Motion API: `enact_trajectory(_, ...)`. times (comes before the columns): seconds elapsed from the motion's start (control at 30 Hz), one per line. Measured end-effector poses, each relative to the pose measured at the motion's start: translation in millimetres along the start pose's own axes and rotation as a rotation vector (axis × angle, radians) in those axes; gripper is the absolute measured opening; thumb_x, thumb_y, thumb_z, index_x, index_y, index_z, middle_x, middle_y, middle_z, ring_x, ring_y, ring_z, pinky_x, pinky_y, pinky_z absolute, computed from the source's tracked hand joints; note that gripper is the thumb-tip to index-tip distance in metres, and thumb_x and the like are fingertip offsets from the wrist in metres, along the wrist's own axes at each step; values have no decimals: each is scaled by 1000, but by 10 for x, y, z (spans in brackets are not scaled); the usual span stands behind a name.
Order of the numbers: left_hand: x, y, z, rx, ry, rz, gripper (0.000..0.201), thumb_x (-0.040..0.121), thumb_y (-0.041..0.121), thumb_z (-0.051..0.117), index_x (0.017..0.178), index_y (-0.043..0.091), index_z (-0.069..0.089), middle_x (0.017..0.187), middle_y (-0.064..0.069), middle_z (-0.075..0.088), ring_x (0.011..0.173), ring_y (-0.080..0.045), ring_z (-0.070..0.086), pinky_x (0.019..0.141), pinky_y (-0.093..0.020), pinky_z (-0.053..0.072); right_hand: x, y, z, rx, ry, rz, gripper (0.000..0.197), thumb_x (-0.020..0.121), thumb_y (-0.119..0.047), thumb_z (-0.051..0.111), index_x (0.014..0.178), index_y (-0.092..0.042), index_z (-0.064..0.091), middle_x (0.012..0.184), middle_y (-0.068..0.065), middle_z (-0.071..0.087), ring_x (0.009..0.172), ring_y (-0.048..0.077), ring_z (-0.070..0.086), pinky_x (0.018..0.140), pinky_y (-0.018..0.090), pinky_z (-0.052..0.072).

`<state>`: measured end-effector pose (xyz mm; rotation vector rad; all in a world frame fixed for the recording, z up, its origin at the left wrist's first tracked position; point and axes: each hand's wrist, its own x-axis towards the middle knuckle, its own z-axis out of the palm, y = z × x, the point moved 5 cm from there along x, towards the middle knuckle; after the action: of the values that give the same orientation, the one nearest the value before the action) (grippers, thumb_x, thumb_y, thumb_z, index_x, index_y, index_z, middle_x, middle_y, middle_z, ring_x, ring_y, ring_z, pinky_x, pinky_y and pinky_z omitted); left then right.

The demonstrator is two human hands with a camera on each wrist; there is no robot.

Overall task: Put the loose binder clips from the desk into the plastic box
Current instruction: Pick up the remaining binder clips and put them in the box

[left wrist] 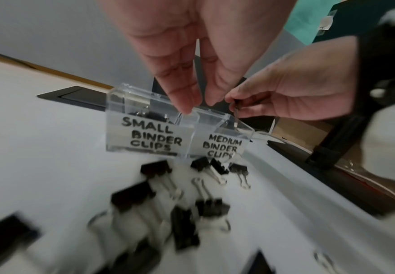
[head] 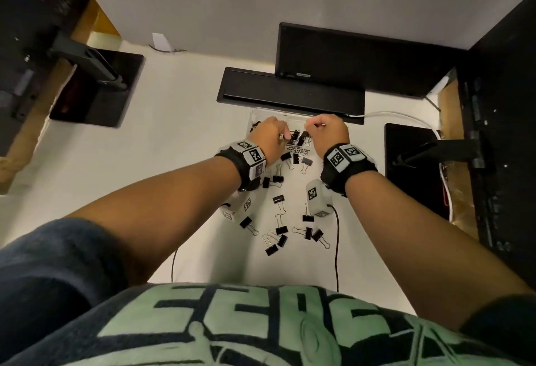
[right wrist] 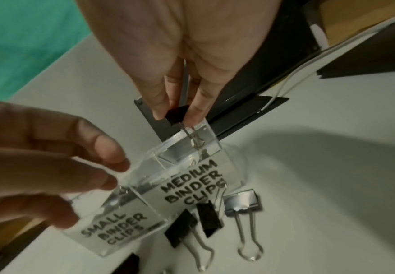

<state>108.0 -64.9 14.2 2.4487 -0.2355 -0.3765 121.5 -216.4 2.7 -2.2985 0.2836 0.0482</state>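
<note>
Hanging over the "MEDIUM BINDER CLIPS" side of the clear plastic box (right wrist: 168,187), a black binder clip (right wrist: 176,114) is pinched by the right hand (right wrist: 168,55). The left hand (left wrist: 182,55) is held with straight fingers, nothing gripped, tips at the box rim. Loose binder clips (head: 280,230) are spread on the white desk (head: 174,162), lower middle of the head view.
</note>
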Motion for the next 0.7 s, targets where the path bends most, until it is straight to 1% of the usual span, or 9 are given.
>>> enact_trajectory(0.07,-158,-103,112,55,-54,31,16,86,3,54,94,13,62,112,-9,54,103,-24,56,96,-35,47,-4,-53,70,-76,-37,-30,20,90,-17,55,85,-10,73,103,8,65,83,19,59,71,22,41)
enact_trajectory(0.13,-310,-191,305,133,-153,68,20,85,2,54,100,14,63,112,-8,54,103,-25,55,92,-36,49,-22,-81,124,-133,-70,-67,25,90,-16,52,79,-9,73,97,12,67,82,25,63,68,24,45)
enact_trajectory(0.2,-449,-248,514,205,-248,135,28,85,5,56,109,18,63,117,-5,54,108,-25,55,90,-40,51,-55,-90,159,-153,-97,-96,27,91,-18,51,77,-8,72,100,13,65,86,27,63,73,27,47)
enact_trajectory(0.3,-647,-298,779,339,-409,196,43,88,8,51,128,23,53,128,-2,48,121,-23,47,89,-43,52,-154,-84,155,-159,-104,-110,27,93,-22,49,83,-8,70,104,9,58,88,21,58,76,25,43)
enact_trajectory(0.4,-757,-311,921,456,-475,254,48,90,9,49,135,23,46,132,-4,43,123,-23,45,86,-43,54,-321,17,118,-130,-105,-60,19,91,-23,48,81,-11,59,99,3,52,82,15,52,73,24,40)
enact_trajectory(0.5,-762,-323,961,516,-467,291,40,89,5,49,128,15,50,128,-7,42,115,-26,49,84,-44,54,-525,202,139,-209,-146,-68,19,92,-23,48,80,-12,58,95,2,51,88,17,50,79,31,47)
enact_trajectory(0.53,-757,-326,958,521,-464,298,35,89,2,48,123,11,53,124,-8,43,111,-27,51,82,-44,54,-579,276,160,-267,-162,-83,19,92,-22,48,86,-10,62,98,4,53,96,20,50,81,34,48)
enact_trajectory(0.6,-758,-324,954,526,-447,315,28,90,1,46,117,6,53,120,-10,45,108,-27,53,81,-44,54,-666,417,215,-378,-212,-94,26,92,-20,48,111,-14,65,111,7,53,113,24,45,86,39,48)
enact_trajectory(0.7,-759,-344,938,510,-386,312,26,93,4,46,118,5,50,121,-12,48,105,-29,56,78,-40,54,-754,558,287,-518,-289,-85,45,92,-17,47,137,-22,47,122,6,48,121,24,38,91,37,45)
